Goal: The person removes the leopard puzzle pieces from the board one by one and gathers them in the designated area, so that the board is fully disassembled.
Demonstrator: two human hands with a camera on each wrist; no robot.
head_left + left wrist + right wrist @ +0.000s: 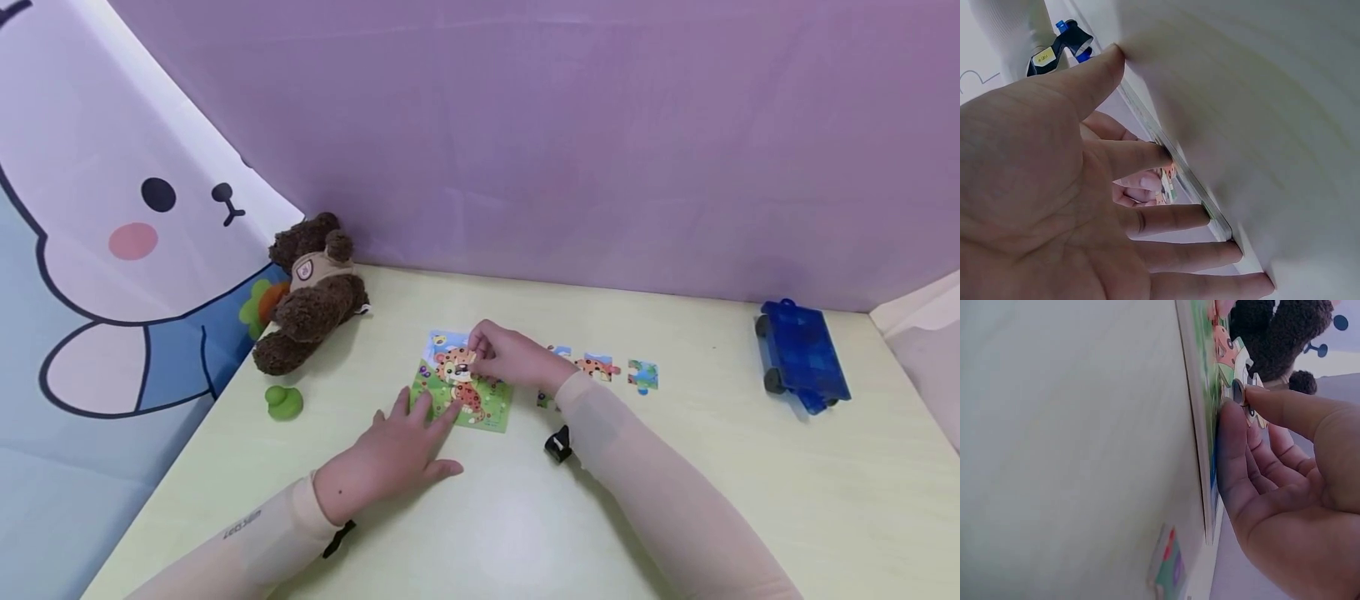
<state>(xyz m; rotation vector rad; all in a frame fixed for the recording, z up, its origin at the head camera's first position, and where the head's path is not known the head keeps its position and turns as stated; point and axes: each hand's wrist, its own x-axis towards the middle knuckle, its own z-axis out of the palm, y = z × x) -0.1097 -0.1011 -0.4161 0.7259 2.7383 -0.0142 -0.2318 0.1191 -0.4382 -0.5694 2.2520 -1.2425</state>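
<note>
A square picture puzzle board (489,419) with a spotted leopard on a green and blue ground lies on the table. My right hand (516,357) is over its upper part, pinching a puzzle piece (1239,380) between thumb and index finger. That piece is tilted up off the board in the right wrist view and shows part of the animal's face. Fingers spread, my left hand (390,458) rests at the board's lower left, fingertips touching its edge and the table. To the right lie loose puzzle pieces (597,367), partly hidden behind my right wrist.
Another loose piece (643,375) lies farthest right among the pieces. A blue toy cart (806,354) stands at the table's right. On the left are a brown teddy bear (318,304) and a small green toy duck (284,403). A purple cloth (562,150) hangs behind the table.
</note>
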